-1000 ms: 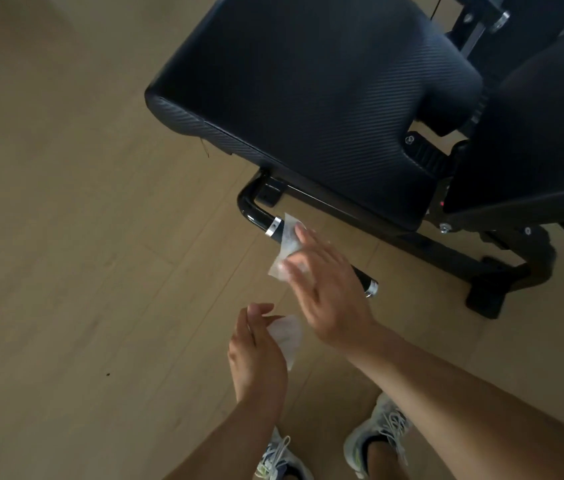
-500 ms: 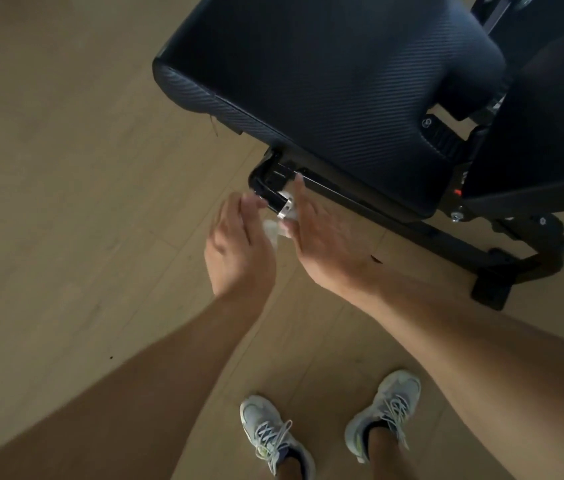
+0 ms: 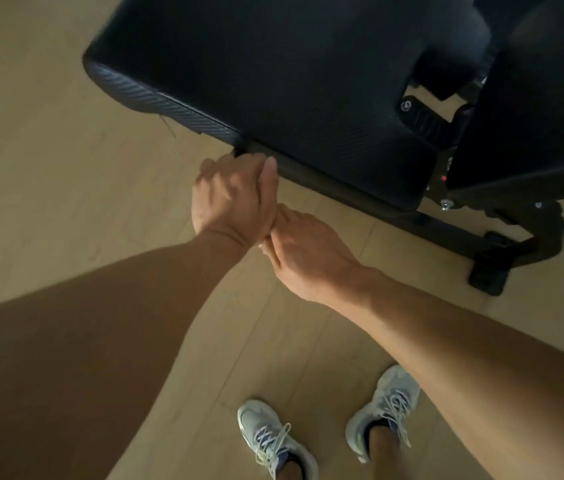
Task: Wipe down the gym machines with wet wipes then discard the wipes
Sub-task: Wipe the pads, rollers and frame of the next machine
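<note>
Left hand (image 3: 230, 199) now curled over the handle under the seat (image 3: 284, 95), right hand (image 3: 304, 252) pinching something unclear behind it: wiping seemingly under way.

Two hands (image 3: 230, 199), two shoes (image 3: 273, 436), one black padded bench (image 3: 291, 81).
</note>
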